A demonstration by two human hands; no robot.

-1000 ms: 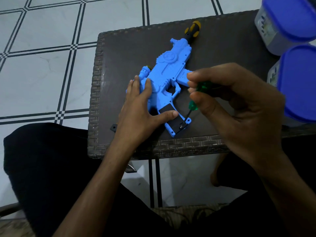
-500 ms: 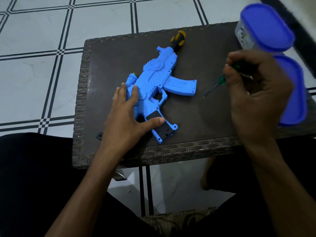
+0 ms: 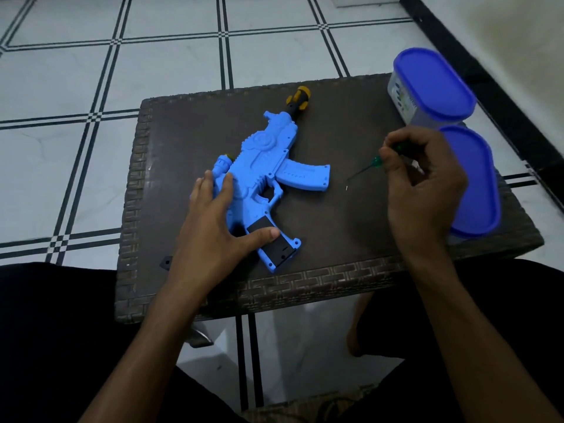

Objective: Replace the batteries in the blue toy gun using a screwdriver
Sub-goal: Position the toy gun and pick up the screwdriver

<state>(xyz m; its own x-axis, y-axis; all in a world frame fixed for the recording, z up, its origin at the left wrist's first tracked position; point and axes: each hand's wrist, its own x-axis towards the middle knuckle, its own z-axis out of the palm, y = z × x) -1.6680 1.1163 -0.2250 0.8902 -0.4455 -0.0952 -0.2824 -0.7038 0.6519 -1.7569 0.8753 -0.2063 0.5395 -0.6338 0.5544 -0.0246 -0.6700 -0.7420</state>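
The blue toy gun (image 3: pixel 268 166) lies flat on the dark wicker table (image 3: pixel 341 239), its yellow-and-black muzzle pointing away from me. My left hand (image 3: pixel 219 227) presses on its rear, thumb across the black battery cover in the grip. My right hand (image 3: pixel 424 184) is to the right of the gun, shut on a small green-handled screwdriver (image 3: pixel 370 164) whose tip points down-left just above the table. A tiny screw (image 3: pixel 347 188) lies on the table below the tip.
Two containers with purple-blue lids stand at the table's right: one at the far corner (image 3: pixel 433 87), one beside my right hand (image 3: pixel 476 184). A small black piece (image 3: pixel 166 263) lies near the front left edge. My dark-clothed legs flank the table on the tiled floor.
My right hand has lifted the screwdriver off the gun's grip and carried it to the right. A small screw now lies on the table under its tip. The left hand stays put.
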